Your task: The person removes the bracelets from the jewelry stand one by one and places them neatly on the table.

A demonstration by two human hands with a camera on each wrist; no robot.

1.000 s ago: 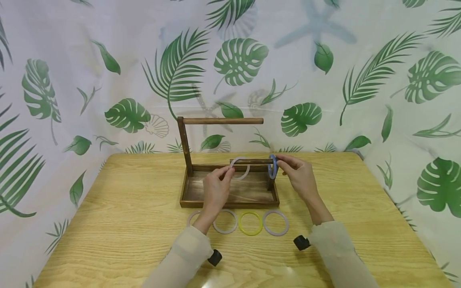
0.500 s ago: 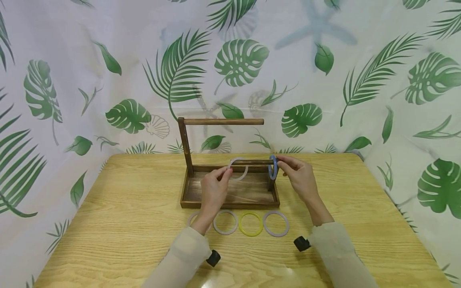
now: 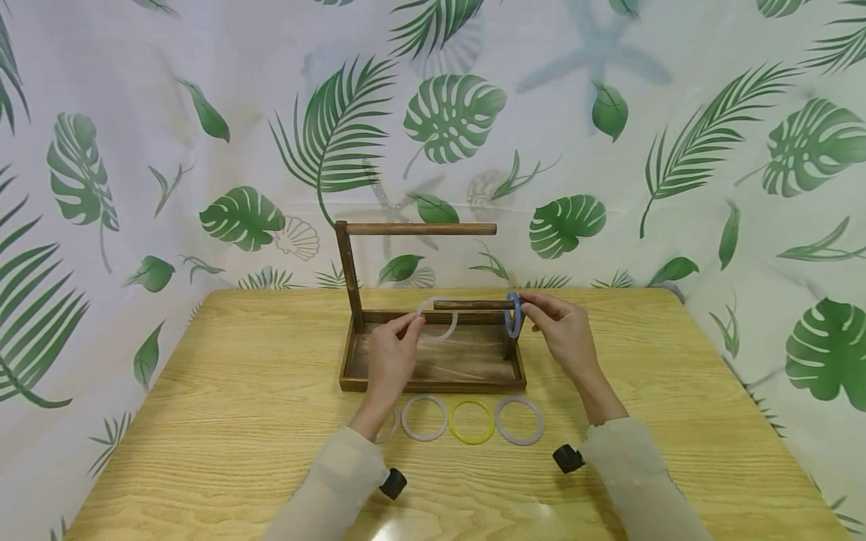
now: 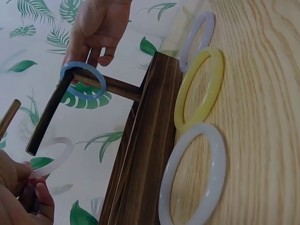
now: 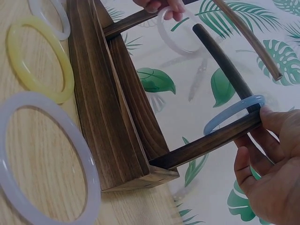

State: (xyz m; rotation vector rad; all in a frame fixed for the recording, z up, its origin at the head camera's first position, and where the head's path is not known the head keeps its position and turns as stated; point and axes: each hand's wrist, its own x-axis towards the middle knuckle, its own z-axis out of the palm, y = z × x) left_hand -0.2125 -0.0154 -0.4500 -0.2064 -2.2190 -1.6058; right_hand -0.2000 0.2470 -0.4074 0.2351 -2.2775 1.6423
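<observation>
A dark wooden bangle stand (image 3: 433, 385) has a low rod (image 3: 470, 305) fixed to an upright at its right end. My left hand (image 3: 392, 353) pinches a pale translucent bangle (image 3: 455, 324) at the rod's free left tip. Whether the tip is still inside that bangle I cannot tell. A blue bangle (image 5: 229, 111) hangs around the rod against the upright. There my right hand (image 5: 276, 164) grips the top of the upright (image 5: 215, 138), thumb at the blue bangle's edge and other fingers behind the wood; some fingertips are hidden.
Along the stand's front edge lie a white bangle (image 3: 424, 439), a yellow bangle (image 3: 471, 442), a lavender bangle (image 3: 519, 442) and one more pale bangle (image 3: 394, 430), partly behind my left wrist. A longer upper rod (image 3: 422, 228) extends from the tall left post (image 3: 349, 278). Leaf-printed cloth surrounds the table (image 3: 203, 421).
My left hand has drawn the pale bangle leftward along the low rod to its free tip. My right hand and the blue bangle have stayed in place.
</observation>
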